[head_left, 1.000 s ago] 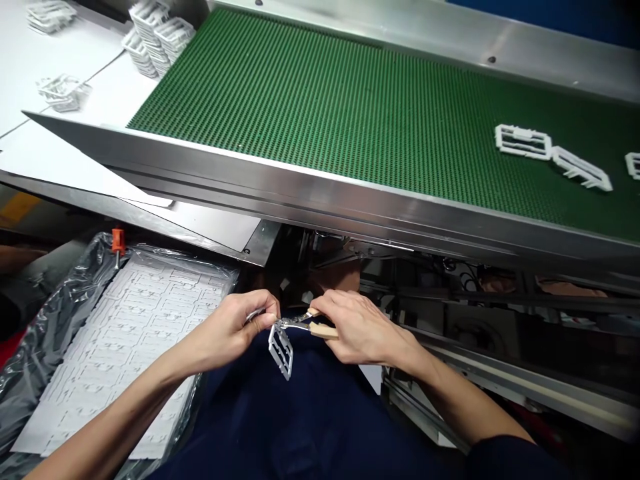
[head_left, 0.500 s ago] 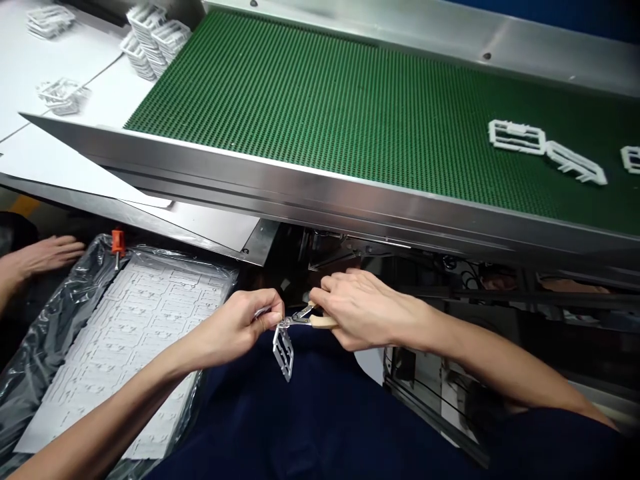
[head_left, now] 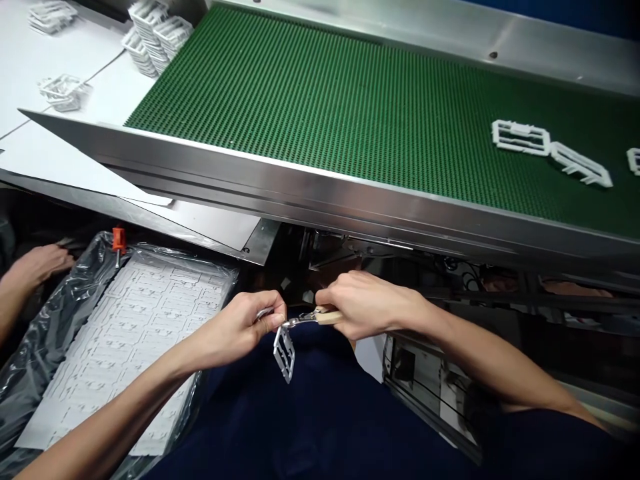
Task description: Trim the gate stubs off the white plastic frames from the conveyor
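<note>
A white plastic frame piece (head_left: 284,355) hangs below the fingertips of my left hand (head_left: 253,321), which pinches it between thumb and fingers. My right hand (head_left: 373,305) is wrapped round the pale handles of small cutters (head_left: 325,317). The metal jaws of the cutters point left and touch the top of the white piece, close to my left fingertips. Whether the jaws have a part of the piece between them is too small to tell.
A green conveyor belt (head_left: 350,113) carries joined white frames (head_left: 523,138). Stacked white frames (head_left: 150,33) stand on the white table at upper left. A plastic-lined box (head_left: 120,347) holds rows of white parts. Another person's hand (head_left: 40,265) is at far left.
My right hand has closed the cutter handles together and shifted slightly right. The white piece hangs nearly where it was. The other person's hand has moved slightly left and its fingers have curled.
</note>
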Tool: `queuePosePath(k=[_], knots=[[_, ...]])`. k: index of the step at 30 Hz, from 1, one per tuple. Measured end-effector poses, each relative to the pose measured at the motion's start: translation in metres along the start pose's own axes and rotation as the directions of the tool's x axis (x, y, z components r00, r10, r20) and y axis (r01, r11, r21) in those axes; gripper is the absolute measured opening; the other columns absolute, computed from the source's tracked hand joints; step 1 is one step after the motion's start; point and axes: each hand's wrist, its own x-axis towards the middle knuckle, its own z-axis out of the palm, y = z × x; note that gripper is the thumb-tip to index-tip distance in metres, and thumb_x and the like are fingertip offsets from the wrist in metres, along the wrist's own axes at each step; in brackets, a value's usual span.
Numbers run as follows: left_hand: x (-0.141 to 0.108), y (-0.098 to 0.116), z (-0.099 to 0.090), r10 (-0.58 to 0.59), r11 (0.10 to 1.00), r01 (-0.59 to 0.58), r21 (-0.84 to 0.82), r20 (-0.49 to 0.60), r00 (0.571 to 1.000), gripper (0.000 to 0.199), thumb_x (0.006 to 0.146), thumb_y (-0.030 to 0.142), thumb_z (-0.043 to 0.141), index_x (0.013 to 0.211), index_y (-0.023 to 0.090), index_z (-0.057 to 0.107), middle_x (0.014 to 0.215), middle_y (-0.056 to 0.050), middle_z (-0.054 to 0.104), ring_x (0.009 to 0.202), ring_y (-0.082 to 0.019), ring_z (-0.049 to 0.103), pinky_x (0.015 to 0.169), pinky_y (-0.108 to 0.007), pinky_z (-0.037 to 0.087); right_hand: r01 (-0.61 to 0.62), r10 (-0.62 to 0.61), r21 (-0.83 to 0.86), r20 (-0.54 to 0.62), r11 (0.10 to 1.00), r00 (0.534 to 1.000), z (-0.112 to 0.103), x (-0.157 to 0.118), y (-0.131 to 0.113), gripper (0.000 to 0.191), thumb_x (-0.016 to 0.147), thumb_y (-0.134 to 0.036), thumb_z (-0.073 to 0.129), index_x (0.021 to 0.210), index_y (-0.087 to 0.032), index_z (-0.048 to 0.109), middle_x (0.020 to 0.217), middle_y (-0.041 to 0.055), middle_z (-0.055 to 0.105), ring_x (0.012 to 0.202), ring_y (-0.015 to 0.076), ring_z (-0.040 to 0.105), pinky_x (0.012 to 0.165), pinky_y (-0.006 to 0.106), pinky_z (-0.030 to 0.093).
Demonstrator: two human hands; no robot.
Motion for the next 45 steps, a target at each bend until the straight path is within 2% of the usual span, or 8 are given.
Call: queuePosePath(k=[6,9,13,19,23,34,41,45], knots=[[0.001,-0.003,-0.002,-0.027,0.999,0.026,-0.042,-0.031,0.999,0.022,0.089,0.035,0.044,0.076,0.018,0.05,0.071,0.001,0.052,0.066,-0.014,0.045,0.06,-0.025,0.035,-0.077,0.157,0.556,-0.098,0.828,0.983,0.046,0.011,0.022,0.018,0.076,-0.033,0.059,0.078,-0.017,0.054,0.066,-0.0018,0.054,0.056,0.0087,0.046,0.049,0.02,0.03],[0.004,-0.003,-0.003,-0.042,0.994,0.037,-0.101,-0.049,0.998,0.023,0.087,0.036,0.047,0.075,0.018,0.051,0.07,0.001,0.052,0.065,-0.014,0.045,0.06,-0.025,0.036,0.107,0.153,0.874,-0.202,0.474,0.967,0.088,0.031,0.01,0.03,0.072,-0.038,0.065,0.089,-0.017,0.053,0.075,-0.0016,0.051,0.064,0.0093,0.047,0.056,0.02,0.037],[0.013,-0.007,0.003,-0.061,0.937,0.043,-0.346,-0.041,0.997,0.019,0.085,0.034,0.053,0.077,0.017,0.055,0.081,-0.003,0.06,0.077,-0.018,0.054,0.071,-0.029,0.041,0.314,0.253,0.947,-0.322,0.072,0.912,0.129,0.046,-0.012,0.031,0.069,-0.034,0.07,0.083,-0.017,0.048,0.073,-0.0027,0.048,0.064,0.0088,0.046,0.061,0.022,0.04],[0.024,-0.028,0.021,-0.326,0.723,0.204,-0.66,-0.066,0.943,0.024,0.076,0.03,0.065,0.094,0.015,0.062,0.084,-0.003,0.062,0.067,-0.014,0.055,0.064,-0.024,0.043,0.394,0.535,0.919,-0.339,0.011,0.774,0.13,0.037,-0.019,0.031,0.067,-0.032,0.072,0.077,-0.017,0.047,0.071,-0.0031,0.048,0.062,0.0085,0.044,0.06,0.022,0.039],[0.021,-0.035,0.024,-0.236,0.42,0.19,-0.887,0.095,0.967,0.037,0.081,0.042,0.059,0.107,0.016,0.062,0.07,-0.003,0.06,0.055,-0.01,0.05,0.049,-0.018,0.041,0.433,0.625,0.9,-0.304,-0.06,0.719,0.119,0.038,-0.025,0.032,0.067,-0.031,0.072,0.078,-0.018,0.045,0.069,-0.0037,0.048,0.061,0.0089,0.045,0.06,0.023,0.041],[0.016,-0.036,0.032,-0.211,0.142,0.031,-0.989,0.0,0.977,0.043,0.075,0.046,0.065,0.106,0.016,0.065,0.078,-0.006,0.069,0.058,-0.015,0.061,0.053,-0.022,0.052,0.352,0.635,0.934,-0.307,0.059,0.709,0.1,0.043,-0.047,0.027,0.075,-0.035,0.063,0.081,-0.02,0.042,0.072,-0.0021,0.054,0.061,0.0102,0.051,0.062,0.024,0.045],[0.016,-0.039,0.033,-0.302,0.097,0.105,-0.99,0.071,0.951,0.038,0.084,0.046,0.053,0.096,0.011,0.066,0.082,-0.01,0.071,0.067,-0.018,0.066,0.053,-0.022,0.054,-0.043,0.403,0.606,-0.471,0.794,0.785,0.074,0.009,-0.01,0.031,0.081,-0.042,0.056,0.099,-0.018,0.056,0.085,0.002,0.061,0.074,0.0133,0.055,0.068,0.024,0.041],[0.015,-0.033,0.033,-0.316,0.152,0.126,-0.98,0.072,0.946,0.039,0.083,0.047,0.054,0.096,0.011,0.064,0.081,-0.01,0.071,0.06,-0.016,0.065,0.045,-0.02,0.051,-0.151,0.268,0.271,-0.472,0.951,0.84,0.063,-0.004,0.009,0.035,0.081,-0.044,0.055,0.103,-0.017,0.056,0.091,0.0057,0.062,0.082,0.0168,0.057,0.071,0.026,0.04]])
